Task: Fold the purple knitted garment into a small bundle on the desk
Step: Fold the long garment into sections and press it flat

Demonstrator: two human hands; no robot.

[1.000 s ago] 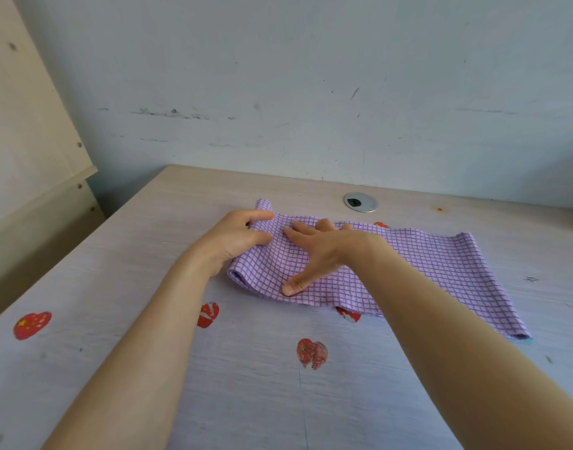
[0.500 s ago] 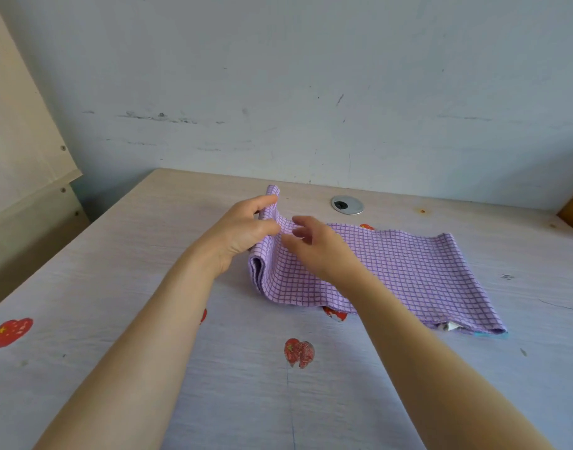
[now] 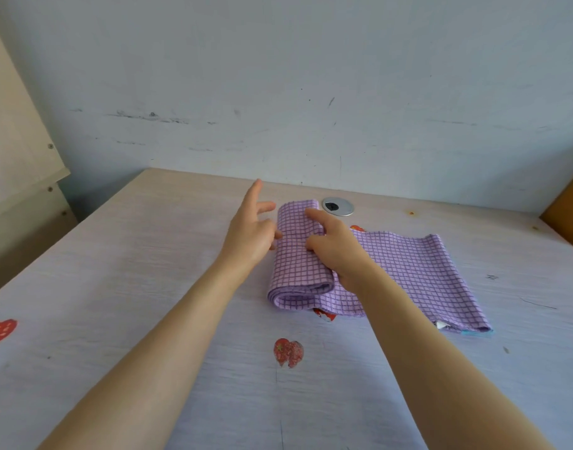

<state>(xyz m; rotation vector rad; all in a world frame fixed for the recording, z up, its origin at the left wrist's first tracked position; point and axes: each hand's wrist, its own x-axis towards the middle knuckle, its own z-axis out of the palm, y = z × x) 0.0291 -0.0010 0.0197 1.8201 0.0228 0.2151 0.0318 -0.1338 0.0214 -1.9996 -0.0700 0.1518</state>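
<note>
Since earlier, the purple garment (image 3: 360,264) gained another fold; left hand (image 3: 251,232) open, right hand (image 3: 335,246) flat on it. Released, it may spring open.

The garment (image 3: 408,271) is soft matt purple cloth with a fine dark grid. Under it, the desk (image 3: 148,287) is pale, matt, grained wood. Just behind the garment, a cable cap (image 3: 338,206) looks like shiny metal.
</note>
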